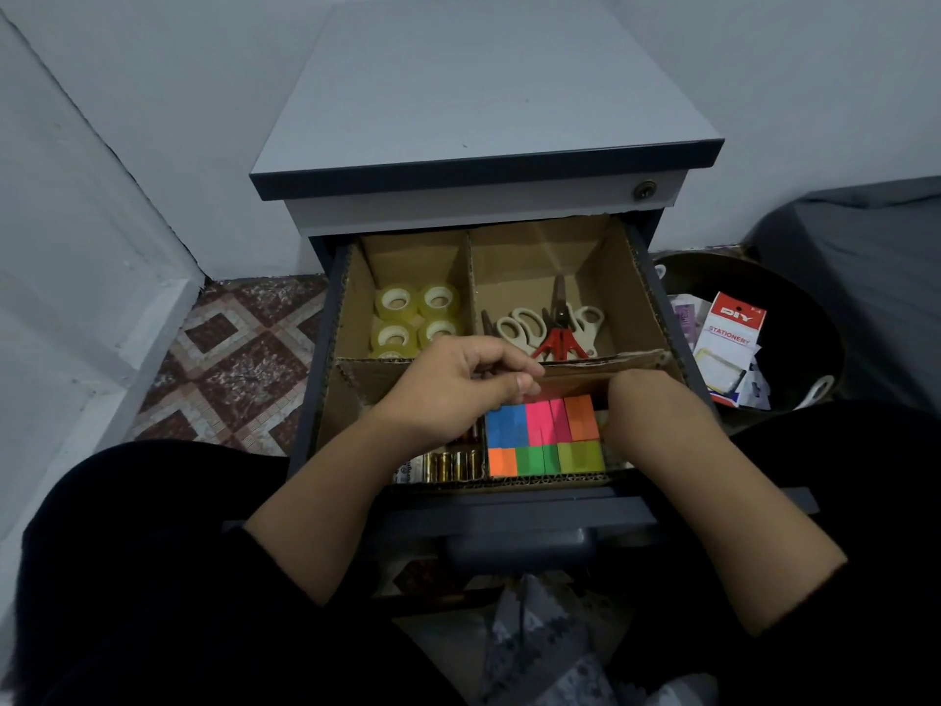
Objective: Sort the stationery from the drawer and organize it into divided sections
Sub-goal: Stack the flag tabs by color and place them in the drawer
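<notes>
Cardboard divider insert [618,277] sits in the open drawer [514,507], four sections. 11 o'clock section: four clear tape rolls [415,315]. 1 o'clock section: scissors [552,326], cream handles plus one red pair. 7 o'clock section: batteries [450,465] lined along the near wall. 5 o'clock section: neon sticky-note pads [542,434], blue, pink, orange at back, orange, green, yellow-green at front, packed edge to edge. Left hand [448,387] hovers over the cross divider, fingers curled with thumb to fingertips; whether it pinches anything, cannot tell. Right hand [641,400] dips down at 3 o'clock of the pads, fingers hidden behind the wrist, grip cannot tell. Bin [794,298] at 3 o'clock of the drawer holds stationery packaging. Judged step: squaring up the note pads, task looks nearly done. To do it well: press the stack from both sides, keep pads upright and flush to the divider wall, don't bend the soft cardboard or nudge the batteries
</notes>
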A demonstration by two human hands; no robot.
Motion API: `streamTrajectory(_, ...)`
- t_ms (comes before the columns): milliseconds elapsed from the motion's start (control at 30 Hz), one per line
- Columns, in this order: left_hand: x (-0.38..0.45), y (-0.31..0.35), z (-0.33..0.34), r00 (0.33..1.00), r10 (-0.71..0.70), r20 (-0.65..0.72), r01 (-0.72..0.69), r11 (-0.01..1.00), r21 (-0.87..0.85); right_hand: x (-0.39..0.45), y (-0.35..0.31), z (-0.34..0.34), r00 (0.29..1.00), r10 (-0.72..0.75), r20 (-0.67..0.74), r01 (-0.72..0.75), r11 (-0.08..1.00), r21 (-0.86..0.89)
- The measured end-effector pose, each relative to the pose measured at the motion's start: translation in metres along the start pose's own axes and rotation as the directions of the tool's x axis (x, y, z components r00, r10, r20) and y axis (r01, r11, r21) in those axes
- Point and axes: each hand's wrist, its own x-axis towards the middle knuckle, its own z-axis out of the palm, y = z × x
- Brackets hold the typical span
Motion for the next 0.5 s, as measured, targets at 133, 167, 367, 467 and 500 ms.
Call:
streamTrajectory(133, -0.001, 0.001, 0.0, 1.0, -0.003, 0.0, 0.003, 1.0, 0.015, -0.002, 0.0, -0.003, 1.0, 0.012, 0.011, -0.012, 1.0, 0.007)
streamTrajectory(167, -0.001, 0.001, -0.001, 1.0, -0.005, -0.001, 0.005, 1.0, 0.021, -0.002, 0.002, -0.006, 1.0, 0.016, 0.011, -0.016, 1.0, 0.018)
streamTrajectory(367, -0.001, 0.002, -0.001, 1.0, -0.016, 0.005, 0.016, 1.0, 0.024, -0.006, 0.014, -0.025, 0.988, 0.007, 0.157, -0.063, 0.934, 0.352)
streamTrajectory(467, 0.0, 0.003, 0.0, 1.0, -0.021, 0.002, 0.02, 0.999, 0.025, -0.008, 0.012, -0.022, 0.974, -0.03, 0.226, -0.065, 0.914, 0.4)
streamTrajectory(500, 0.0, 0.003, 0.0, 1.0, -0.021, 0.0, 0.021, 0.999, 0.028, -0.007, 0.011, -0.02, 0.973, -0.03, 0.231, -0.059, 0.927, 0.37)
